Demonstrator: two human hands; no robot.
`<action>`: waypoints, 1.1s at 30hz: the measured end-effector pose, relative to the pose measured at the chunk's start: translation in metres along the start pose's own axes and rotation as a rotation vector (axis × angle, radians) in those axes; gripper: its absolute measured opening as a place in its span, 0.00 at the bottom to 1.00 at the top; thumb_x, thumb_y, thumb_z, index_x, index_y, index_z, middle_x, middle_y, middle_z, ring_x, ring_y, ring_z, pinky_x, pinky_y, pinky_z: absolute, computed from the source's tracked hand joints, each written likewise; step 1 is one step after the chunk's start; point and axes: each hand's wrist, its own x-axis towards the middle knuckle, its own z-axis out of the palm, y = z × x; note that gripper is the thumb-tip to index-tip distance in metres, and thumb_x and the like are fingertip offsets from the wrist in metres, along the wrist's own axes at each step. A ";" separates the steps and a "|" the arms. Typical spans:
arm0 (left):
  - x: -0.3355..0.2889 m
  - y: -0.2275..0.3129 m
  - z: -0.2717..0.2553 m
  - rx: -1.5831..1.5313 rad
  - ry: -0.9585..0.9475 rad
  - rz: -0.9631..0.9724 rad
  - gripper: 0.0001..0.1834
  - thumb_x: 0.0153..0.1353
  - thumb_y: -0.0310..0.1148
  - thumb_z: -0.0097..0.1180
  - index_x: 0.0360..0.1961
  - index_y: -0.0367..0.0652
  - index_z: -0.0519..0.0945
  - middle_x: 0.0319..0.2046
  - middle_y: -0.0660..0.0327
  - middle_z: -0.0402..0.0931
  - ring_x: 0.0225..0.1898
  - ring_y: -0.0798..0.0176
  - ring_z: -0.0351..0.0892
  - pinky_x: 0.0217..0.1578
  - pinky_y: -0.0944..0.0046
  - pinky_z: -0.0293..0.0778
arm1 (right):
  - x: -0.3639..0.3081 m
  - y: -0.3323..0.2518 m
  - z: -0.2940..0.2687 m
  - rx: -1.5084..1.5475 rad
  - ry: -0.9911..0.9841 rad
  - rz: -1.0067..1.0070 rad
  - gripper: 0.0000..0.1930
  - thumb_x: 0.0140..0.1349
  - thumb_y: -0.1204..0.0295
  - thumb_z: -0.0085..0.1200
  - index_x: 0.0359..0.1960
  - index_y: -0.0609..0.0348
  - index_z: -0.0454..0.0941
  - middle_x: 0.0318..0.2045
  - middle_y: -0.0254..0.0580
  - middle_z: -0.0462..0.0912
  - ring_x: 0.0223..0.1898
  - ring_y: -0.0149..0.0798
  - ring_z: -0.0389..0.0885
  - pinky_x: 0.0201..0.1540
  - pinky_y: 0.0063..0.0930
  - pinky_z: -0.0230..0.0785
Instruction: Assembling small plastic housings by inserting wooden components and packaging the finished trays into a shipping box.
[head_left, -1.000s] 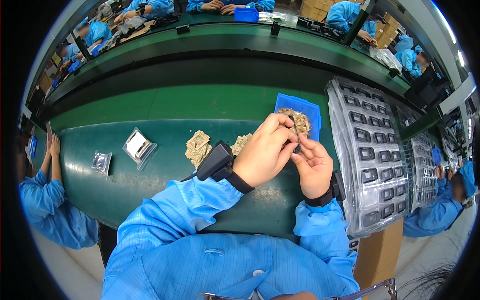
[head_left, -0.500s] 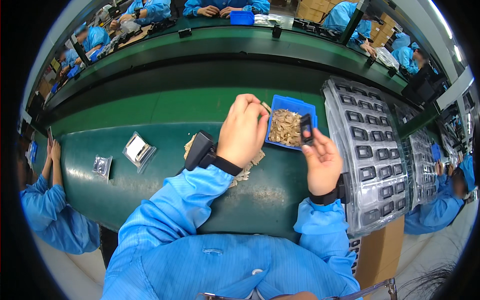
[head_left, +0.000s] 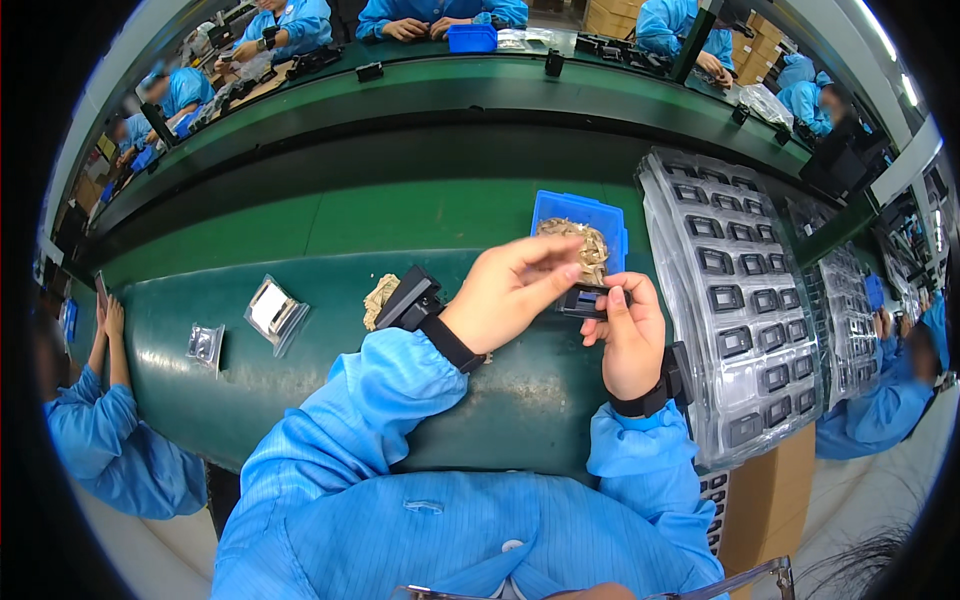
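My right hand point(head_left: 630, 335) grips a small black rectangular plastic frame point(head_left: 572, 304) between thumb and fingers. It is tilted just below the front of the blue bin point(head_left: 617, 250). My left hand point(head_left: 515, 290) comes in from the left, its thumb and fingertips drawn close together at the frame's upper edge. Whatever is between those fingertips is too small and blurred to make out. Behind the hands, the bin holds many small tan strips point(head_left: 590, 245), partly covered by my left fingers. More tan pieces point(head_left: 380, 297) lie on the bench beside my left wrist, mostly hidden by the arm.
Clear plastic trays point(head_left: 745, 320) with rows of black frames stand stacked at right, above a cardboard box point(head_left: 770, 490). Two clear bags, one bigger point(head_left: 277, 312) and one smaller point(head_left: 205, 345), lie on the green bench at left. Co-workers in blue sit around.
My left hand has left the bin's left edge, where it pinched a tan strip, and moved down and right to the black frame. The right hand has turned the frame from upright to flatter.
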 end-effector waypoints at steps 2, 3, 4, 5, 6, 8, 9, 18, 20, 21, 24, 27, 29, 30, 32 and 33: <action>-0.002 0.001 0.001 0.020 -0.036 -0.045 0.15 0.67 0.26 0.58 0.54 0.36 0.80 0.49 0.56 0.81 0.50 0.67 0.79 0.51 0.66 0.76 | -0.002 0.000 0.003 -0.063 -0.015 -0.047 0.07 0.74 0.71 0.45 0.48 0.59 0.70 0.31 0.35 0.73 0.25 0.24 0.75 0.25 0.17 0.71; -0.004 0.002 0.002 0.039 -0.075 -0.090 0.14 0.66 0.26 0.59 0.51 0.35 0.82 0.47 0.57 0.82 0.48 0.67 0.81 0.50 0.66 0.77 | -0.003 0.000 0.004 -0.128 -0.028 -0.096 0.06 0.74 0.72 0.46 0.47 0.60 0.70 0.31 0.35 0.73 0.25 0.24 0.75 0.26 0.17 0.70; -0.005 0.004 0.005 0.049 -0.058 -0.067 0.11 0.64 0.26 0.61 0.48 0.37 0.84 0.42 0.57 0.84 0.44 0.67 0.82 0.47 0.67 0.78 | -0.003 0.000 0.005 -0.143 -0.024 -0.122 0.05 0.73 0.74 0.46 0.46 0.61 0.70 0.30 0.34 0.74 0.25 0.23 0.75 0.26 0.17 0.70; -0.006 0.005 0.006 0.048 -0.059 -0.069 0.11 0.64 0.26 0.61 0.48 0.37 0.84 0.42 0.57 0.84 0.44 0.67 0.82 0.47 0.67 0.78 | -0.003 0.000 0.004 -0.143 -0.022 -0.120 0.05 0.73 0.74 0.46 0.46 0.61 0.70 0.30 0.34 0.74 0.25 0.23 0.75 0.26 0.17 0.70; -0.007 0.006 0.005 0.161 -0.059 -0.022 0.12 0.63 0.26 0.62 0.48 0.38 0.85 0.41 0.57 0.85 0.42 0.67 0.83 0.45 0.67 0.78 | -0.004 -0.001 0.004 -0.155 -0.017 -0.133 0.05 0.73 0.74 0.45 0.46 0.61 0.70 0.30 0.35 0.74 0.25 0.23 0.75 0.26 0.17 0.70; -0.007 0.005 0.003 0.273 -0.061 0.024 0.13 0.62 0.26 0.63 0.48 0.39 0.85 0.40 0.57 0.85 0.41 0.66 0.84 0.43 0.67 0.78 | -0.004 -0.002 0.004 -0.167 -0.010 -0.146 0.05 0.73 0.74 0.45 0.46 0.61 0.70 0.30 0.35 0.74 0.25 0.23 0.75 0.26 0.17 0.70; -0.007 0.005 0.000 0.418 -0.074 0.140 0.13 0.61 0.27 0.64 0.48 0.40 0.85 0.38 0.56 0.85 0.39 0.64 0.84 0.41 0.67 0.78 | -0.004 -0.003 0.004 -0.162 -0.018 -0.149 0.05 0.73 0.74 0.45 0.46 0.62 0.70 0.30 0.35 0.75 0.24 0.23 0.75 0.25 0.17 0.70; -0.008 0.003 0.000 0.735 -0.047 0.490 0.13 0.57 0.29 0.66 0.44 0.41 0.86 0.33 0.55 0.85 0.33 0.56 0.85 0.35 0.63 0.79 | -0.006 -0.004 0.003 -0.146 -0.029 -0.133 0.05 0.73 0.74 0.46 0.46 0.62 0.71 0.30 0.36 0.76 0.24 0.24 0.75 0.24 0.16 0.68; -0.008 0.003 0.000 0.760 -0.044 0.507 0.13 0.57 0.29 0.66 0.44 0.41 0.86 0.32 0.55 0.85 0.33 0.55 0.85 0.34 0.63 0.79 | -0.006 -0.005 0.004 -0.143 -0.027 -0.127 0.05 0.73 0.74 0.46 0.46 0.62 0.71 0.30 0.36 0.76 0.24 0.24 0.75 0.24 0.16 0.68; -0.008 0.002 0.000 0.752 -0.039 0.520 0.13 0.57 0.29 0.66 0.44 0.40 0.86 0.32 0.55 0.85 0.33 0.55 0.85 0.34 0.63 0.79 | -0.006 -0.005 0.004 -0.145 -0.024 -0.128 0.05 0.73 0.74 0.46 0.46 0.62 0.71 0.30 0.36 0.76 0.24 0.24 0.75 0.24 0.16 0.68; -0.008 0.000 0.000 0.737 -0.030 0.541 0.12 0.56 0.28 0.66 0.43 0.40 0.86 0.32 0.55 0.85 0.32 0.55 0.85 0.34 0.63 0.79 | -0.006 -0.005 0.004 -0.149 -0.022 -0.132 0.05 0.73 0.74 0.46 0.45 0.62 0.71 0.30 0.36 0.76 0.23 0.23 0.75 0.24 0.16 0.68; -0.008 0.000 0.001 0.737 -0.027 0.547 0.11 0.56 0.28 0.66 0.42 0.40 0.86 0.32 0.55 0.85 0.32 0.55 0.85 0.33 0.63 0.79 | -0.006 -0.005 0.004 -0.157 -0.020 -0.139 0.05 0.73 0.74 0.46 0.45 0.62 0.71 0.30 0.36 0.76 0.23 0.23 0.75 0.23 0.15 0.68; -0.007 0.000 0.001 0.745 -0.026 0.544 0.11 0.56 0.28 0.66 0.42 0.39 0.86 0.31 0.56 0.85 0.32 0.56 0.85 0.33 0.63 0.79 | -0.006 -0.004 0.005 -0.161 -0.016 -0.143 0.05 0.73 0.74 0.46 0.45 0.62 0.71 0.29 0.35 0.76 0.23 0.23 0.74 0.23 0.15 0.68; -0.007 0.000 0.001 0.744 -0.026 0.536 0.11 0.56 0.28 0.66 0.41 0.39 0.87 0.31 0.56 0.85 0.32 0.56 0.85 0.33 0.63 0.79 | -0.006 -0.005 0.005 -0.169 -0.010 -0.148 0.05 0.73 0.74 0.46 0.44 0.62 0.71 0.29 0.35 0.76 0.23 0.23 0.74 0.23 0.15 0.68; -0.007 0.000 0.001 0.743 -0.026 0.528 0.11 0.56 0.27 0.66 0.41 0.39 0.87 0.31 0.56 0.85 0.32 0.56 0.85 0.33 0.63 0.79 | -0.006 -0.005 0.006 -0.177 -0.004 -0.152 0.05 0.73 0.73 0.46 0.44 0.62 0.71 0.29 0.35 0.76 0.23 0.23 0.74 0.23 0.15 0.68; -0.007 0.000 0.002 0.736 -0.020 0.524 0.11 0.56 0.27 0.66 0.41 0.39 0.87 0.31 0.56 0.85 0.31 0.56 0.85 0.33 0.63 0.79 | -0.006 -0.006 0.006 -0.182 -0.002 -0.149 0.05 0.73 0.74 0.46 0.44 0.62 0.71 0.29 0.35 0.76 0.23 0.23 0.75 0.23 0.15 0.68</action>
